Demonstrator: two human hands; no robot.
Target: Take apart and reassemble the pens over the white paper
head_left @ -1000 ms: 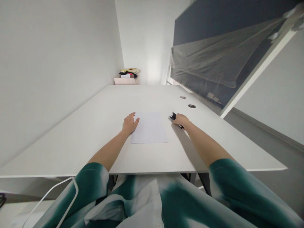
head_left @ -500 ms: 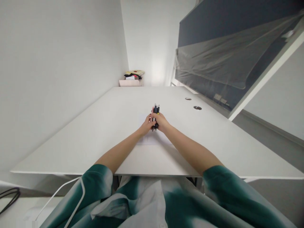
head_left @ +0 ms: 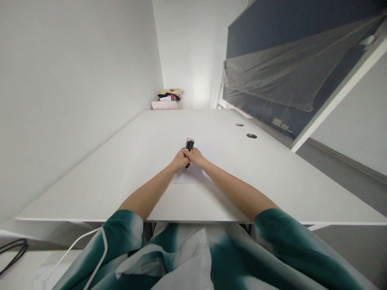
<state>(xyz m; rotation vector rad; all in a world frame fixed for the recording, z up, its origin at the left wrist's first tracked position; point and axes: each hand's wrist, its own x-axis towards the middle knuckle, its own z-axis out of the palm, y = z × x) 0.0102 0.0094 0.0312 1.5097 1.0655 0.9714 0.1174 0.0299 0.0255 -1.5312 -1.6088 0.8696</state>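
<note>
Both hands meet over a white sheet of paper point(head_left: 195, 173) that lies flat on the white table point(head_left: 121, 169). My left hand point(head_left: 179, 160) and my right hand point(head_left: 197, 157) are closed together around a bunch of dark pens point(head_left: 189, 145). The pens stand nearly upright, their tips sticking up above the fingers. The lower ends of the pens rest close to the paper, between the two hands.
Two round cable holes point(head_left: 251, 136) sit in the table at the right. A pink box point(head_left: 165, 104) with items on top stands at the far end. A dark board wrapped in plastic point(head_left: 281, 80) leans at the right. Cables point(head_left: 13, 247) lie low at the left.
My right hand picked up the pens from the table right of the paper and carried them to the middle. My left hand left the paper's edge and closed on the bunch too.
</note>
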